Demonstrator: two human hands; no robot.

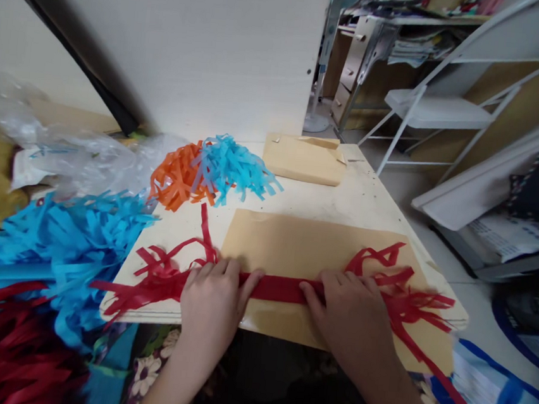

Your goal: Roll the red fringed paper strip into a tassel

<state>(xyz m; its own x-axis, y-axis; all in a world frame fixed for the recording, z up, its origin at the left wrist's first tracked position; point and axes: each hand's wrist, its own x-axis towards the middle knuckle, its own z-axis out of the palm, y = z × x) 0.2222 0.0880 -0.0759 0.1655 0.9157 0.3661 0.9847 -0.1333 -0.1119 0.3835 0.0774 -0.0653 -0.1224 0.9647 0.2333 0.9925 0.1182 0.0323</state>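
Note:
A strip of red tissue paper [280,289], its two ends cut into loose fringes, lies across a sheet of brown paper [289,242]. Toward its left part, my left hand [216,289] is closed over the band, thumb stretched along it. My right hand [349,308] grips the same band farther right, its thumb pointing inward. Between the thumbs the band is flat and narrow. Red fringes spread outward beyond both hands. What the fingertips do beneath the paper is hidden.
On the white tabletop [369,205], an orange fringed bundle [181,174] and a blue one [237,167] lie at the back, beside a folded brown paper packet [305,160]. Blue [69,246] and dark red fringes [7,348] heap at the left. A white folding chair [440,110] stands beyond.

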